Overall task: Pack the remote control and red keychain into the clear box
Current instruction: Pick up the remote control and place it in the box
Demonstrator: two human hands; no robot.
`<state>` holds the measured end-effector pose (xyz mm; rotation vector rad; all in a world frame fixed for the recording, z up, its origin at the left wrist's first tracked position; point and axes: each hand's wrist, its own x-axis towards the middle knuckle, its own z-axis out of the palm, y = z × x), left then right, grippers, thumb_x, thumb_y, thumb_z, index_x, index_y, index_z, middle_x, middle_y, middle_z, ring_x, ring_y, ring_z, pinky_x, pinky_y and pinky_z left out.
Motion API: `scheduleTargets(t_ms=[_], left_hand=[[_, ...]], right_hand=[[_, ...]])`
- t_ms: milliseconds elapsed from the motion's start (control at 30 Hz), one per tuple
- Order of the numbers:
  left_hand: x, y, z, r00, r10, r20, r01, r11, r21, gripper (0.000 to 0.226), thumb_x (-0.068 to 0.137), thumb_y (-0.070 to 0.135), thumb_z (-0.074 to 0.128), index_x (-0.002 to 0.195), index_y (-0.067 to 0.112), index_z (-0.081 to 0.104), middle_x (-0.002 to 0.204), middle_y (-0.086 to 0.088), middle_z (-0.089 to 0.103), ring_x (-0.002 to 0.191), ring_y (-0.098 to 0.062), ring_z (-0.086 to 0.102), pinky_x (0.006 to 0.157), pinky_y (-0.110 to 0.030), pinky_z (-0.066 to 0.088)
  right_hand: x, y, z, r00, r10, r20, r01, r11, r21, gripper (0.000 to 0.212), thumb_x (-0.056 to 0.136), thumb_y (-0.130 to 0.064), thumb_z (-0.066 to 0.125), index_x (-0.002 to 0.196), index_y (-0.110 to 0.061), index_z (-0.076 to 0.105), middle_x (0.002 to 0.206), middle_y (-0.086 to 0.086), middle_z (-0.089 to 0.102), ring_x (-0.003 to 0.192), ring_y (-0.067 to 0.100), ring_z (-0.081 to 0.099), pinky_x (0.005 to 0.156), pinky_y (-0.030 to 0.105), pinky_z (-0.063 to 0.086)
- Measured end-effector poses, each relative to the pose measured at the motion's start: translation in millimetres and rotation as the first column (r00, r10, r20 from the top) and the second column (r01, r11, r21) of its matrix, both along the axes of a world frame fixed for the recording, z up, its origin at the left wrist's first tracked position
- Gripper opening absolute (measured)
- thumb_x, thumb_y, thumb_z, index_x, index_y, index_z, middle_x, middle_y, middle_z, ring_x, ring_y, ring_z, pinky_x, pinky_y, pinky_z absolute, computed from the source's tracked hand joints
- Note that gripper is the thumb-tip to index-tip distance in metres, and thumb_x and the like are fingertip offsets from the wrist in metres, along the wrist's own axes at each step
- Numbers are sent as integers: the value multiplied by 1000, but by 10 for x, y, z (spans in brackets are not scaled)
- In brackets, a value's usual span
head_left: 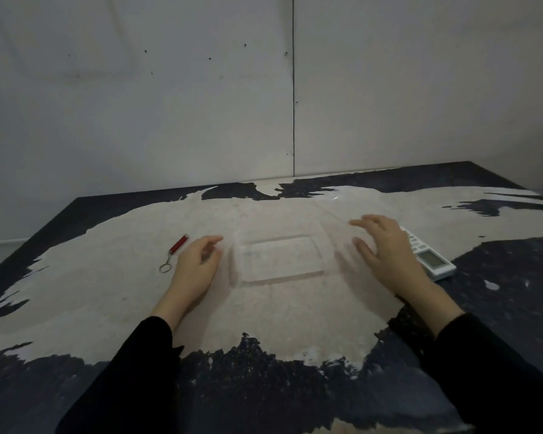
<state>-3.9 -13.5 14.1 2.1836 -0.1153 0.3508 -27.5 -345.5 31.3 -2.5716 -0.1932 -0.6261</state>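
Observation:
A clear box [282, 258] stands on the table in front of me, nearly invisible apart from its rectangular base outline and faint walls. My left hand [198, 264] is at the box's left wall with its fingers apart. My right hand [386, 245] is at the right wall, fingers spread; whether either hand touches the plastic is hard to tell. The red keychain [174, 250], with a chain and metal ring, lies on the table left of my left hand. The white remote control [430, 258], with a small screen, lies to the right, partly hidden behind my right hand.
The table [107, 308] has a pale and dark blotched surface. A grey wall [201, 104] rises right behind its far edge. Black sleeves cover both of my forearms at the lower part of the view.

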Motion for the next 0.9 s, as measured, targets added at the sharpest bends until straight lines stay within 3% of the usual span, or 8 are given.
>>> scheduleTargets(t_ms=[100,167,233,367,467,633,733,900], left_hand=[[11,-239,18,998,-15,-64,-2,966,-260,31,93,25,50,122,19,55,116,0,59,109,-15,55,95,-28,43],[40,-344,-20,997,-20,-72,-2,958,-286,32,92,29,51,123,21,55,113,-1,60,108,-17,57,97,-32,45],[43,-389,-53,998,-13,-62,-5,960,-282,34,92,32,51,124,22,54,111,-2,61,106,-17,57,95,-30,45],[29,-401,-87,999,9,-42,-21,959,-283,37,93,32,49,127,19,53,114,-4,61,106,-16,57,92,-28,45],[28,-401,-94,1000,3,-30,-11,959,-283,37,93,32,50,128,19,53,115,-2,62,107,-14,57,94,-27,44],[35,-389,-96,999,-4,-32,-6,954,-301,38,93,31,49,129,20,53,121,6,56,112,-8,53,95,-23,41],[42,-384,-101,999,-17,-42,3,949,-316,38,93,32,50,129,21,53,124,-1,61,110,-12,57,96,-28,47],[60,-357,-99,1000,-16,-19,9,954,-298,38,93,27,51,130,18,52,119,-5,64,105,-10,59,80,-10,44]], right_hand=[[24,-191,-36,922,-349,-170,325,933,-153,45,88,-26,54,131,-21,43,141,18,40,128,39,34,105,54,29],[4,-247,-51,839,-443,-317,380,893,-243,48,89,-25,48,136,-25,36,141,19,36,126,40,33,103,53,28],[12,-268,-63,835,-439,-331,372,895,-246,46,91,-18,45,135,-25,38,134,19,42,118,41,39,98,51,33],[95,-143,56,983,-162,-81,160,987,-36,40,87,-5,55,126,-15,51,128,19,53,110,40,48,92,46,40],[194,164,318,993,116,31,-117,993,23,44,85,-8,62,127,-10,49,126,14,57,111,33,52,90,33,38],[502,821,458,868,471,-158,-489,866,-107,39,81,-12,67,118,-13,57,119,11,57,104,24,54,82,21,35],[636,1039,315,816,487,-310,-553,814,-177,37,79,-10,66,116,-14,59,116,12,60,102,27,55,84,30,40],[670,1159,192,820,476,-317,-546,817,-186,41,79,-14,66,118,-19,59,117,6,64,108,23,51,87,28,38]])
